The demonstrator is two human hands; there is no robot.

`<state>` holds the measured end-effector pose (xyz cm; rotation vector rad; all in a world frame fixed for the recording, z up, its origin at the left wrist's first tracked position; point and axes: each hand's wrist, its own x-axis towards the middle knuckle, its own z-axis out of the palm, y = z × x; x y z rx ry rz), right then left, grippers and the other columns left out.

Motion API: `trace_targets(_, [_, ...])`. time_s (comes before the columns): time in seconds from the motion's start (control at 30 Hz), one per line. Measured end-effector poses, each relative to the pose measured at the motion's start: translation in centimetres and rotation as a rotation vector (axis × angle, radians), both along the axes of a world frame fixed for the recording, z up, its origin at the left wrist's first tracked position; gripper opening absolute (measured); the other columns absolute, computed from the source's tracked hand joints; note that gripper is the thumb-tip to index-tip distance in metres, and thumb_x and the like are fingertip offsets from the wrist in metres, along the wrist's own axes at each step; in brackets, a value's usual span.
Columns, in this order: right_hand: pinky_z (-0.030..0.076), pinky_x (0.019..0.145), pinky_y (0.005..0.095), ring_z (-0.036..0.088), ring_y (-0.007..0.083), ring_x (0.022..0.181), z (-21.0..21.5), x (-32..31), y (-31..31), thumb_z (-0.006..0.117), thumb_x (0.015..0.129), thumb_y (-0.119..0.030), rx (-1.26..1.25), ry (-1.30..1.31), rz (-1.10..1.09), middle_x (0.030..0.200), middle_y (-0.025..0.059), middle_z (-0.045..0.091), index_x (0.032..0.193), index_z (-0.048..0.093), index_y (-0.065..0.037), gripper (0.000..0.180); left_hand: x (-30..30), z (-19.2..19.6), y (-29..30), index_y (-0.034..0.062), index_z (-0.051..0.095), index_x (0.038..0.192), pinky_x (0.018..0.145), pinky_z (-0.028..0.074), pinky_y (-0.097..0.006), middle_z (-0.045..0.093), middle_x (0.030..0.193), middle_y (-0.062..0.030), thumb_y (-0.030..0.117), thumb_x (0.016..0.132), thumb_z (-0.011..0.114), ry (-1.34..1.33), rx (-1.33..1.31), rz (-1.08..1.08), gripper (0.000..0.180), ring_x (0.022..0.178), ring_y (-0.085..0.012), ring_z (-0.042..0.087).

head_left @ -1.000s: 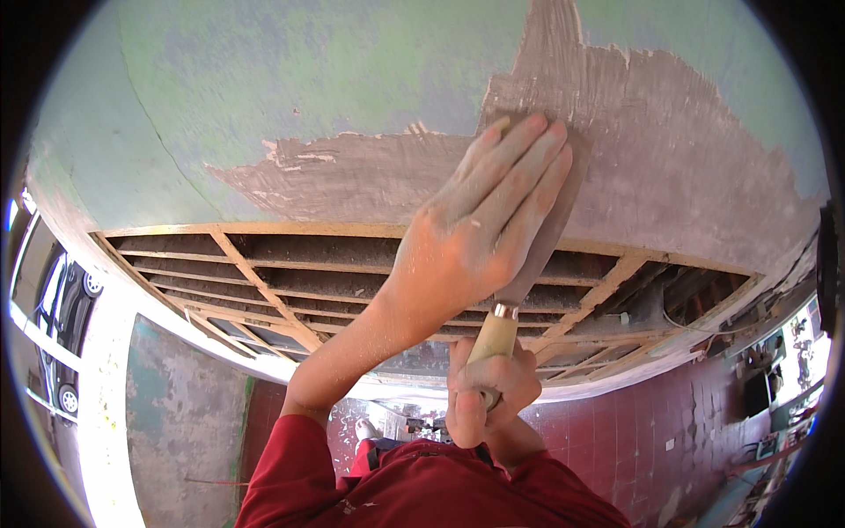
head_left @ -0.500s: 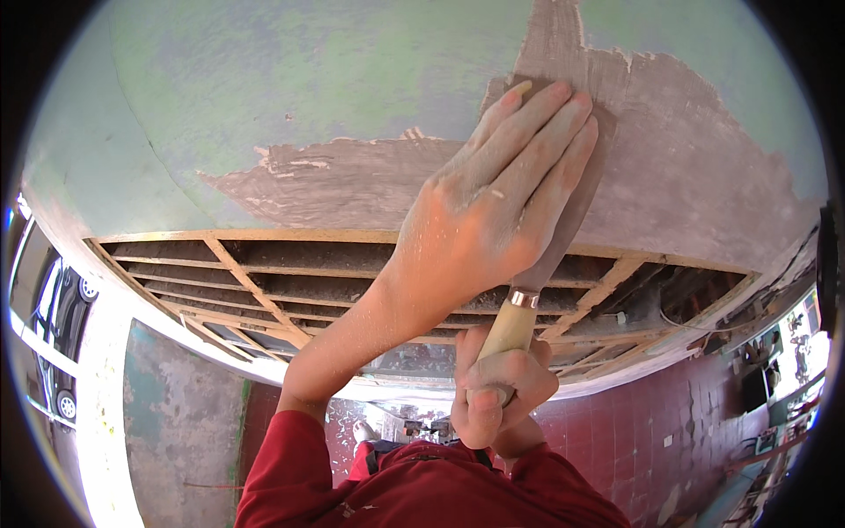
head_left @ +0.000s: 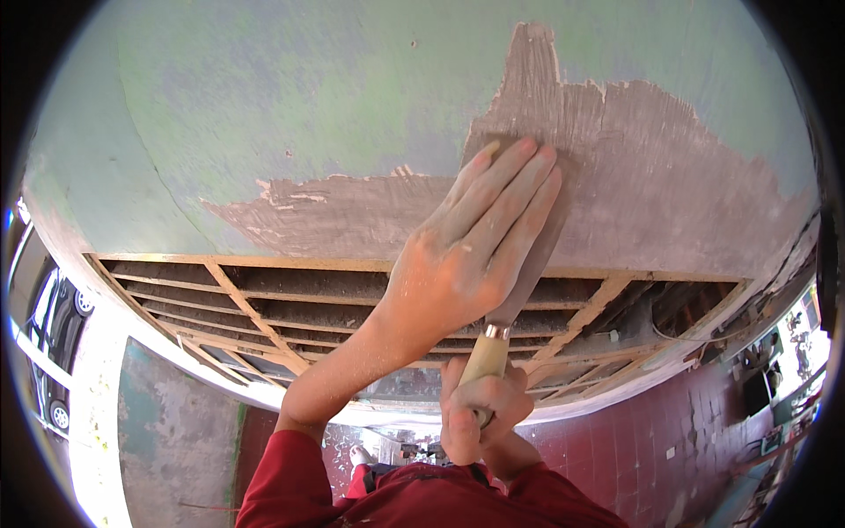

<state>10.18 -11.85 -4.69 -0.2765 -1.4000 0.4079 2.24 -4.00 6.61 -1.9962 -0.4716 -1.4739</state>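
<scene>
My right hand [head_left: 484,405] is wrapped around the pale wooden handle [head_left: 487,359] of a broad-bladed scraper [head_left: 530,280]. A metal collar joins the handle to the long blade. My left hand [head_left: 466,242] lies on the blade with fingers outstretched, covering much of it, and both hand and forearm are dusty. The blade rests against a curved green painted surface [head_left: 299,97]. Around the blade's far end spreads a brownish-grey bare patch [head_left: 651,167] with ragged paint edges and scrape streaks.
Below the painted surface runs a frame of wooden battens [head_left: 255,299] with dark gaps between them. Red floor tiles [head_left: 607,458] lie lower down. At the left are a weathered grey-green panel [head_left: 172,422] and a parked car [head_left: 55,343]. Clutter fills the far right edge.
Both hands and the scraper have moved down and slightly left, the blade sliding down the bare patch. The view has also shifted a little, so the wall sits lower in the picture.
</scene>
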Motion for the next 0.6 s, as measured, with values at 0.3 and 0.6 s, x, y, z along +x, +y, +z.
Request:
trace_targets(0.3, [0.037, 0.042, 0.0270, 0.048, 0.0177, 0.043, 0.4, -0.1, 0.1, 0.066, 0.062, -0.011, 0.006, -0.016, -0.027, 0.052, 0.0064, 0.052, 0.064, 0.059, -0.005, 0.008, 0.0, 0.9, -0.2, -0.0012, 0.066, 0.123, 0.107, 0.050, -0.049, 0.065, 0.130, -0.0140, -0.001, 0.077, 0.069, -0.026, -0.022, 0.000, 0.046, 0.125, -0.0331, 0.061])
trace_targets(0.6, [0.036, 0.041, 0.0269, 0.047, 0.0171, 0.042, 1.4, -0.2, 0.4, 0.065, 0.063, -0.010, 0.026, -0.016, 0.003, 0.052, 0.0068, 0.053, 0.065, 0.060, -0.005, 0.008, -0.2, 1.2, -0.1, -0.0004, 0.067, 0.122, 0.109, 0.048, -0.049, 0.066, 0.128, -0.0135, -0.001, 0.076, 0.070, -0.035, -0.014, -0.002, 0.046, 0.125, -0.0330, 0.061])
